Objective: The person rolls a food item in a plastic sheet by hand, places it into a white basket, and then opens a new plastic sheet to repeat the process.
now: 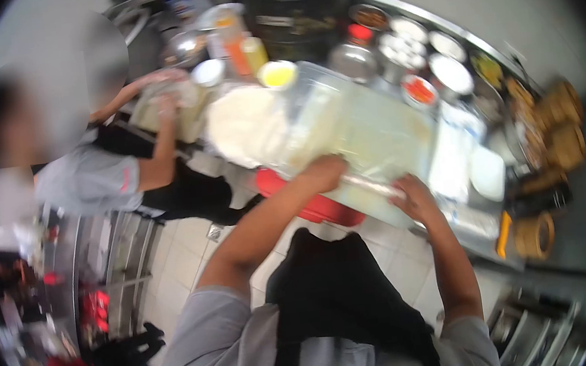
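My left hand and my right hand are at the front edge of a pale greenish board. Between them runs a thin whitish roll, with one end in each closed hand. Clear plastic film or sheet seems to cover the board's left part. Left of the board lies a large round white sheet of dough or cloth; blur hides which.
Bowls of yellow liquid and red pieces, a red-lidded jar and a big dark pot line the back. A co-worker's arms work at the left. A red stool stands below the counter.
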A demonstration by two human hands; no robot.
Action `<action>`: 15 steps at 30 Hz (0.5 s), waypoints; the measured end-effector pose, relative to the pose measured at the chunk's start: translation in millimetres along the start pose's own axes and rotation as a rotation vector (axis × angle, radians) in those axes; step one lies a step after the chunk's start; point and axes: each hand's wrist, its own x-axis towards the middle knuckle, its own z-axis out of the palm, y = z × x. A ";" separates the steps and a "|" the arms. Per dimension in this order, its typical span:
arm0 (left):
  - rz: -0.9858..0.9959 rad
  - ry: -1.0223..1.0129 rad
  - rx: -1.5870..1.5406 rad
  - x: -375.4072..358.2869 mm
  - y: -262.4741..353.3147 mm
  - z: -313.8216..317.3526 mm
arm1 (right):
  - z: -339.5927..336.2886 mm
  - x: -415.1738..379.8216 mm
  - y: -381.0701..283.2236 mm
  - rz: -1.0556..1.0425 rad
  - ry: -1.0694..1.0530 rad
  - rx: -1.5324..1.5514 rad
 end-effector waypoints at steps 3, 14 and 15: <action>-0.030 0.122 0.081 3.8 7.3 6.5 | -3.0 7.0 -9.9 0.022 -0.030 -0.086; -0.114 0.552 0.040 -58.5 66.0 -9.6 | 7.5 28.1 -77.9 -0.236 0.032 0.102; -0.054 0.593 -0.050 -79.3 75.3 -17.9 | 15.5 30.2 -83.9 -0.320 0.001 0.132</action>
